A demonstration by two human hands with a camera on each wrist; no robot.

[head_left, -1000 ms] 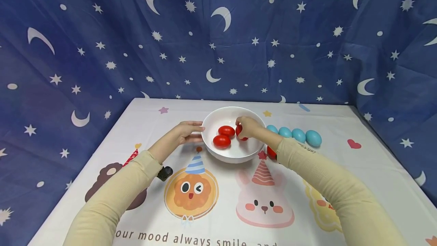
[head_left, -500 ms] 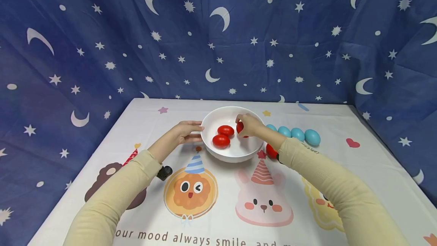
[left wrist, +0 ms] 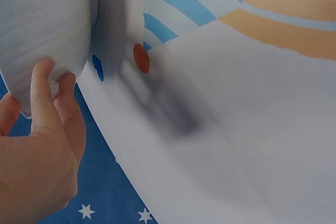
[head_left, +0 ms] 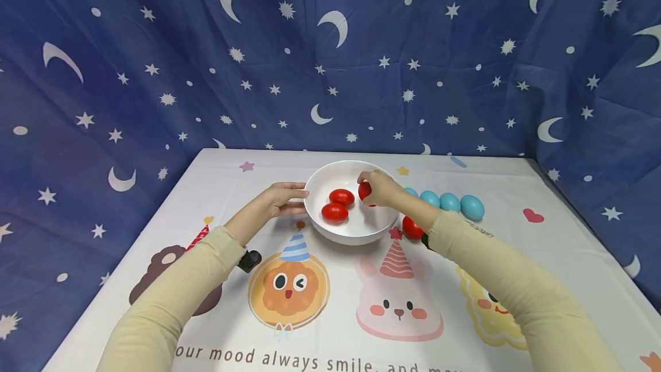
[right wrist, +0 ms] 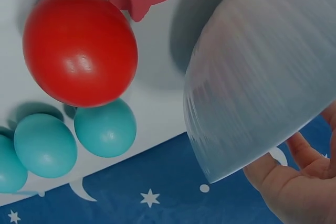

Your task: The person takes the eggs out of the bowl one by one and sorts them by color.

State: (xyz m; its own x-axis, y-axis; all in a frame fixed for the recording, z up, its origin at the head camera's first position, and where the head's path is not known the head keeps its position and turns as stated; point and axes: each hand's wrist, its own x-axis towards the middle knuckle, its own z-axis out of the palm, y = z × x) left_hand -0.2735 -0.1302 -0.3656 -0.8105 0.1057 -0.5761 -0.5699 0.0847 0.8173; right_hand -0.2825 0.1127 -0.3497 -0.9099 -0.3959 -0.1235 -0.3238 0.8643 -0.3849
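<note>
A white bowl (head_left: 352,240) stands near the middle of the table. My left hand (head_left: 283,200) holds its left side, fingertips against the outer wall and at the rim; in the left wrist view the fingers (left wrist: 44,95) are spread along that wall. Over the bowl's right part, my right hand (head_left: 381,189) pinches a red egg (head_left: 364,190), partly hidden by the fingers. Two more red eggs, a front one (head_left: 334,213) and a rear one (head_left: 342,197), lie inside the bowl. In the right wrist view, the bowl wall hides the held egg and part of the right hand (right wrist: 302,182).
Another red egg (head_left: 412,228) lies on the table by the bowl's right side, under my right forearm. Several blue eggs (head_left: 472,207) form a row behind it. A dark object (head_left: 250,260) shows beside my left sleeve. A blue curtain (head_left: 330,102) hangs behind the table.
My right hand has risen slightly within the bowl, bringing the pinched red egg up and a little right, away from the other two. My left hand stays at the bowl's side.
</note>
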